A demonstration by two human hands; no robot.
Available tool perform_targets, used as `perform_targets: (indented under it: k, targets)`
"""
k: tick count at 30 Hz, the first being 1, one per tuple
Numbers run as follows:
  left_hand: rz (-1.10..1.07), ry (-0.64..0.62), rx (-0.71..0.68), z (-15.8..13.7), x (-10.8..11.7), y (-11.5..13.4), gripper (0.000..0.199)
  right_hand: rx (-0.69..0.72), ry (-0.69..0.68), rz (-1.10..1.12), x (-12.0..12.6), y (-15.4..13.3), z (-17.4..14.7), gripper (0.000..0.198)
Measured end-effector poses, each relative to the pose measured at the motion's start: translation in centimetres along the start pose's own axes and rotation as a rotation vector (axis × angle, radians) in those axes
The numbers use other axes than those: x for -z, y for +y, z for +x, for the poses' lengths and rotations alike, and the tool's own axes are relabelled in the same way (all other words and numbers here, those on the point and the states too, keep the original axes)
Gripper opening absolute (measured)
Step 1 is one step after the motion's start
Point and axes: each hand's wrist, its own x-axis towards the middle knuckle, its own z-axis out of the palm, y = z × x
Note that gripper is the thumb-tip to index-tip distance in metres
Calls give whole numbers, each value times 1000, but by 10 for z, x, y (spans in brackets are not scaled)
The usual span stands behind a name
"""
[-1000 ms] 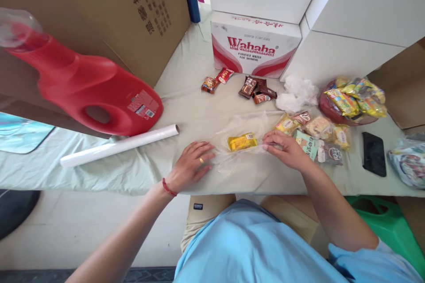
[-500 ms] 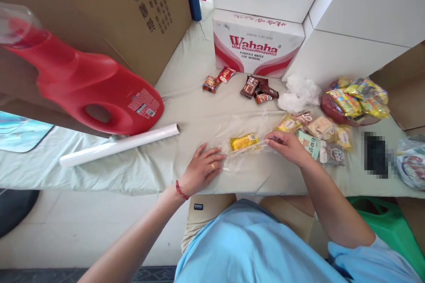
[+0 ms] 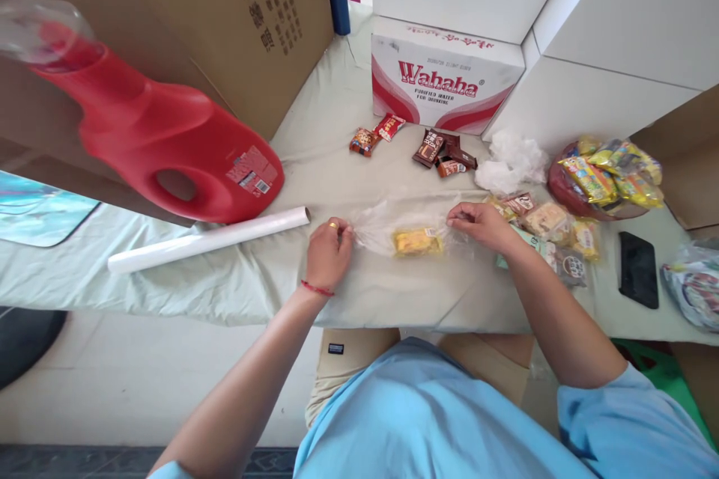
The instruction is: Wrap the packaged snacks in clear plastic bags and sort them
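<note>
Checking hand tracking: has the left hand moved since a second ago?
Yes. The left hand has gone from lying flat to pinching the clear plastic film, and now sits farther up the table, close to the end of the white roll.

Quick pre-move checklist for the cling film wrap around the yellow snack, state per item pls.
1. Left hand grips the left edge of the clear film: ok, fingers closed on it.
2. Right hand grips the right edge: ok, fingers pinched at the film.
3. Yellow snack packet sits between the hands, under the film: ok.
4. Film fully sealed around the packet: cannot tell, it is too transparent to read.
5. Film roll out of the way: ok, it lies left of the left hand, apart from it.
6. Other snacks kept off the film: cannot tell, they crowd against the right wrist.
</note>
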Motion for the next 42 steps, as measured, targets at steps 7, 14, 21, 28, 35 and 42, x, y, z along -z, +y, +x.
perform_targets:
  k: [7, 14, 21, 28, 35, 42]
  targets:
    - [117, 403, -39, -14, 10, 2, 24, 112, 21, -637, 9, -19, 1, 28]
    - [111, 86, -429, -55, 2, 66, 31, 274, 75, -578, 10, -51, 60, 40]
    - [207, -170, -450, -33, -46, 86, 38, 185, -255, -405, -11, -67, 116, 32]
    - [178, -166, -412, -35, -48, 80, 38, 455, -119, -476, -6, -95, 45, 22]
    - [-44, -53, -355, -34, -50, 55, 41, 638, 11, -685, -54, -60, -21, 25]
    - [-267, 49, -285, -32, -38, 36, 30, 839, 203, -642, -85, -37, -28, 19]
